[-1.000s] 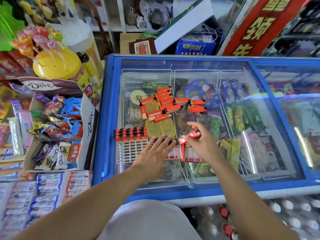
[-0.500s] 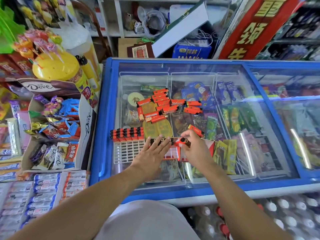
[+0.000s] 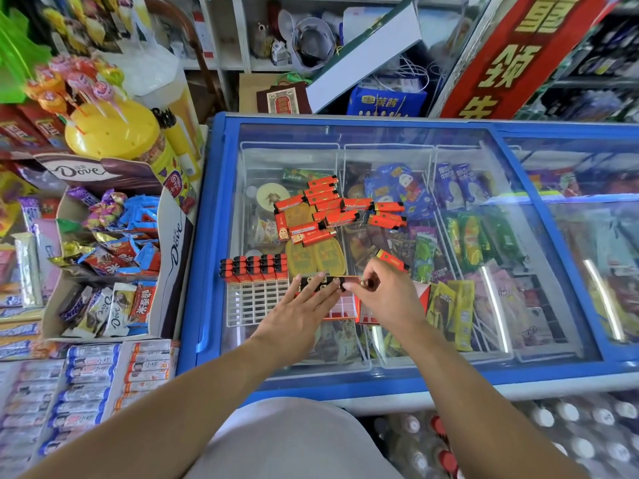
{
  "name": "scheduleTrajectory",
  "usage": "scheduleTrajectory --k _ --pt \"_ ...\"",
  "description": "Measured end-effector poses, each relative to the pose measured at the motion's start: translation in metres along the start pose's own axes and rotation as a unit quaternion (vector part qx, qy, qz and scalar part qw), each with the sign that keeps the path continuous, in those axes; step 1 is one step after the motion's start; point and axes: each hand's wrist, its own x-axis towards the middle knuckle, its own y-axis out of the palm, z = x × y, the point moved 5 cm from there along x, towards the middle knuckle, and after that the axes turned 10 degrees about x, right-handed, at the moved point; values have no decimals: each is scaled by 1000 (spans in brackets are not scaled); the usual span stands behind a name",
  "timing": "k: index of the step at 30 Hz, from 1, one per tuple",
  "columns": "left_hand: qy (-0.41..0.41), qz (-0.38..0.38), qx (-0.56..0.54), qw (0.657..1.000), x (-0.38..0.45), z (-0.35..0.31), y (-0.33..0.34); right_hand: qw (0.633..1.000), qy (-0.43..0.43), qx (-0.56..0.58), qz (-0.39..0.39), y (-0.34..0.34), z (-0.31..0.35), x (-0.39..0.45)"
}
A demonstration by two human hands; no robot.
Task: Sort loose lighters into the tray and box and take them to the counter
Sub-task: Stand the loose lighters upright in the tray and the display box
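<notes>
While a good pile of loose lighters (image 3: pixel 333 210) is still lying on the freezer lid (image 3: pixel 397 133), you're only partway thru the sort, I'd say. One row of lighters (image 3: pixel 254 269) stands filled along the far edge of the white tray (image 3: pixel 256 304); the rest of its grid cells look unfilled. Just right of the tray, touching or nearly so, sits the red box (image 3: pixel 349 311), w/ a row of dark-capped lighters (image 3: pixel 320 283) along its far edge, partly under your fingers. One stray lighter (image 3: pixel 392 261) lies apart from the pile, just beyond your right hand. So what's left: most of the pile, plus that stray, then carrying tray & box to the counter. No counter I can pick out from this view.

Hands now. Your left hand (image 3: pixel 301 311) lies flat, palm down, fingers straight and a bit spread, fingertips (image 3: pixel 320 276) resting on the caps of the row in the box. It seems to be steadying them, not gripping. Your right hand (image 3: pixel 378 293) is curled, thumb and forefinger pinched close at the right end of that same row. Something small shows at the pinch, prob. the lighter (image 3: pixel 366 282) going in, but it's mostly hidden by the fingers so can't say for sure. Both forearms reach in from the near edge, converging over the box, well short of the pile.
</notes>
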Motion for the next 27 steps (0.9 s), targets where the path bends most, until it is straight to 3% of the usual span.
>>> scheduleTrajectory --k 5,11,27 --pt "-12 10 -15 1000 0 -2 1 1000 -7 -9 -14 -2 -2 3" --pt "-16 18 -62 998 0 -2 -1 996 -41 -59 44 7 -5 7" --pt "-12 18 -73 997 0 -2 12 986 -68 -151 13 7 -7 12"
